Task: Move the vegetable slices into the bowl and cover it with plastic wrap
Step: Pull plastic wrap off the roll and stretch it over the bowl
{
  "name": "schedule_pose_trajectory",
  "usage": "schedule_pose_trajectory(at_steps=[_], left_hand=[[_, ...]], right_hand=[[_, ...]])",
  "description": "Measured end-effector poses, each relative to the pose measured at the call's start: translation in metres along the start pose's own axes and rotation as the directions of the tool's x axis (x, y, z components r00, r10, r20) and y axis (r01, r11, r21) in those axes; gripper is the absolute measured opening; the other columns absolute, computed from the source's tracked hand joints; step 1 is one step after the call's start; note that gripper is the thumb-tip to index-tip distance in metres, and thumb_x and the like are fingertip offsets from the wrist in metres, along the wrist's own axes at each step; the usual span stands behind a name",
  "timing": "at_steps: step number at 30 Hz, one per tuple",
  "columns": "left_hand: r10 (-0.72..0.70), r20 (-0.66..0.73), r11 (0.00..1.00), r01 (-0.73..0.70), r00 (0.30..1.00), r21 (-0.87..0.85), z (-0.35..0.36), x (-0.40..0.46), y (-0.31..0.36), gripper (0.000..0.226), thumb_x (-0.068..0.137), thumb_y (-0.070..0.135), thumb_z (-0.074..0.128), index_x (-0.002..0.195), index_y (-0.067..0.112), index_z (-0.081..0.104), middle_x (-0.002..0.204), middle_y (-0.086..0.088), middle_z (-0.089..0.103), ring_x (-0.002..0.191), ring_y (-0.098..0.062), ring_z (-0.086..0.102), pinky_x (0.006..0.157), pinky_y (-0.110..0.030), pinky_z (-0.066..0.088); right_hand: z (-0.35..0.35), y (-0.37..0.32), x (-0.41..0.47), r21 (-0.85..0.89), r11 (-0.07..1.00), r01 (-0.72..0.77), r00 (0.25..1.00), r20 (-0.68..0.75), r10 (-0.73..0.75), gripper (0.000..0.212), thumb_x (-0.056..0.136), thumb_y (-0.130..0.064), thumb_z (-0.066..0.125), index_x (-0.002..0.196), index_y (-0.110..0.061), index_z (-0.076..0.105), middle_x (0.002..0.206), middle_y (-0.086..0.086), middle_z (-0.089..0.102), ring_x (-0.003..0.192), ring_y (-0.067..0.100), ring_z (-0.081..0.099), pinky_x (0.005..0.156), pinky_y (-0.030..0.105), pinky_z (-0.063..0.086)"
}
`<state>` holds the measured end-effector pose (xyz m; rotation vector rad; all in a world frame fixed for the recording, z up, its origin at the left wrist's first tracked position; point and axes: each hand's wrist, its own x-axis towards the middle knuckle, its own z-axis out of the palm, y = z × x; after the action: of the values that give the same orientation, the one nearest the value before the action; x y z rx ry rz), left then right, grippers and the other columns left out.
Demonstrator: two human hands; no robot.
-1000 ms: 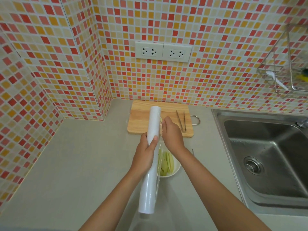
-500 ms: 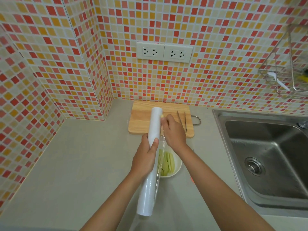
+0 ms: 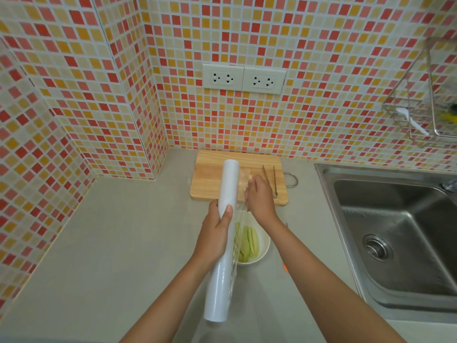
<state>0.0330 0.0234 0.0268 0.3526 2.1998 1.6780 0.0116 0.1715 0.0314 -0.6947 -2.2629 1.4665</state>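
White plastic wrap roll (image 3: 223,243) runs lengthwise away from me above the grey counter (image 3: 99,256), its near end closest to my chest and its far end over the cutting board. My left hand (image 3: 215,233) grips the roll around its middle, thumb laid along the top. A thin clear sheet of wrap (image 3: 241,206) peels off the roll's right side, and my right hand (image 3: 259,198) pinches that loose film with curled fingers just beside the roll. Under my hands, partly hidden by the roll and my right wrist, the white bowl (image 3: 263,246) sits on the counter with the pale green vegetable slices (image 3: 249,241) lying inside it; it has no cover on it yet. Beyond the bowl, the wooden cutting board (image 3: 212,179) lies against the back edge of the counter, with metal tongs (image 3: 270,178) resting on its right part. Off to the right the steel sink (image 3: 395,231) is set into the counter. On the tiled wall behind are two white power outlets (image 3: 243,78), and a wire rack (image 3: 425,115) hangs at the far right.
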Motion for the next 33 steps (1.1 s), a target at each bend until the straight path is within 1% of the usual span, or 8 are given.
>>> schedule_pose_trajectory(at_steps=[4, 8, 11, 15, 18, 21, 24, 33], left_hand=[[-0.040, 0.006, 0.997, 0.041, 0.999, -0.070, 0.000, 0.003, -0.001, 0.025, 0.101, 0.045, 0.040, 0.118, 0.028, 0.049, 0.100, 0.005, 0.062, 0.090, -0.014, 0.062, 0.076, -0.030, 0.049], [-0.077, 0.002, 0.991, 0.077, 0.997, -0.109, -0.001, 0.006, 0.003, 0.026, 0.099, 0.049, 0.043, 0.112, 0.028, 0.051, 0.098, 0.008, 0.063, 0.087, -0.008, 0.063, 0.070, -0.026, 0.046], [-0.076, -0.001, 0.988, 0.075, 0.997, -0.138, -0.003, 0.008, 0.009, 0.018, 0.094, 0.054, 0.049, 0.102, 0.037, 0.052, 0.098, 0.009, 0.066, 0.082, -0.001, 0.066, 0.068, -0.021, 0.048], [-0.077, -0.001, 0.988, 0.076, 0.997, -0.131, -0.004, 0.008, 0.008, 0.021, 0.092, 0.050, 0.055, 0.101, 0.030, 0.056, 0.097, 0.004, 0.068, 0.074, 0.003, 0.065, 0.061, -0.015, 0.046], [-0.091, -0.016, 0.984, 0.087, 0.996, -0.158, -0.002, 0.008, 0.006, 0.019, 0.093, 0.050, 0.054, 0.098, 0.032, 0.058, 0.095, 0.003, 0.069, 0.076, -0.001, 0.067, 0.066, -0.021, 0.050], [-0.105, 0.003, 0.978, 0.104, 0.994, -0.178, -0.003, 0.009, 0.005, 0.024, 0.094, 0.054, 0.048, 0.098, 0.034, 0.062, 0.093, 0.000, 0.071, 0.083, -0.016, 0.068, 0.077, -0.035, 0.054], [-0.121, 0.032, 0.967, 0.126, 0.992, -0.224, -0.006, 0.010, 0.006, 0.029, 0.097, 0.049, 0.047, 0.102, 0.026, 0.065, 0.088, -0.002, 0.069, 0.076, -0.017, 0.066, 0.074, -0.035, 0.053], [-0.173, 0.136, 0.901, 0.212, 0.975, -0.379, -0.010, 0.012, 0.010, 0.031, 0.099, 0.044, 0.047, 0.096, 0.016, 0.061, 0.071, -0.002, 0.062, 0.058, -0.012, 0.061, 0.053, -0.024, 0.050]], right_hand=[[-0.003, -0.001, -0.002, 0.277, 0.944, -0.180, 0.984, 0.065, 0.169, 0.032, 0.100, -0.014, 0.029, 0.071, -0.009, 0.043, 0.048, 0.011, 0.051, 0.029, 0.020, 0.044, 0.033, 0.016, 0.031], [0.000, -0.006, -0.004, 0.252, 0.928, -0.275, 0.960, 0.119, 0.252, 0.049, 0.097, -0.050, 0.036, 0.077, -0.010, 0.052, 0.044, 0.008, 0.056, 0.032, 0.024, 0.053, 0.033, 0.017, 0.035], [0.004, -0.008, -0.010, 0.192, 0.948, -0.253, 0.964, 0.131, 0.231, 0.039, 0.097, -0.036, 0.046, 0.079, -0.004, 0.056, 0.045, 0.008, 0.056, 0.031, 0.022, 0.054, 0.034, 0.020, 0.039], [0.007, -0.011, -0.016, 0.143, 0.970, -0.196, 0.980, 0.047, 0.191, 0.034, 0.100, -0.023, 0.038, 0.073, -0.006, 0.048, 0.051, 0.015, 0.054, 0.027, 0.021, 0.048, 0.030, 0.018, 0.033], [0.009, -0.013, -0.018, 0.056, 0.990, -0.127, 0.991, -0.029, 0.129, 0.032, 0.101, -0.020, 0.035, 0.074, -0.007, 0.044, 0.055, 0.011, 0.049, 0.031, 0.017, 0.045, 0.030, 0.018, 0.031], [0.007, -0.013, -0.016, -0.067, 0.997, -0.029, 0.996, -0.085, 0.023, 0.032, 0.101, -0.019, 0.036, 0.077, -0.001, 0.048, 0.064, 0.009, 0.048, 0.055, 0.021, 0.045, 0.047, 0.034, 0.039], [0.003, -0.013, -0.015, -0.105, 0.994, 0.000, 0.998, -0.065, -0.007, 0.033, 0.101, -0.019, 0.037, 0.082, 0.005, 0.050, 0.065, 0.009, 0.047, 0.060, 0.021, 0.042, 0.053, 0.045, 0.047], [0.002, -0.012, -0.014, -0.003, 1.000, -0.007, 0.997, -0.083, 0.007, 0.033, 0.100, -0.018, 0.040, 0.075, 0.000, 0.051, 0.061, 0.003, 0.046, 0.056, 0.017, 0.040, 0.049, 0.028, 0.033]])
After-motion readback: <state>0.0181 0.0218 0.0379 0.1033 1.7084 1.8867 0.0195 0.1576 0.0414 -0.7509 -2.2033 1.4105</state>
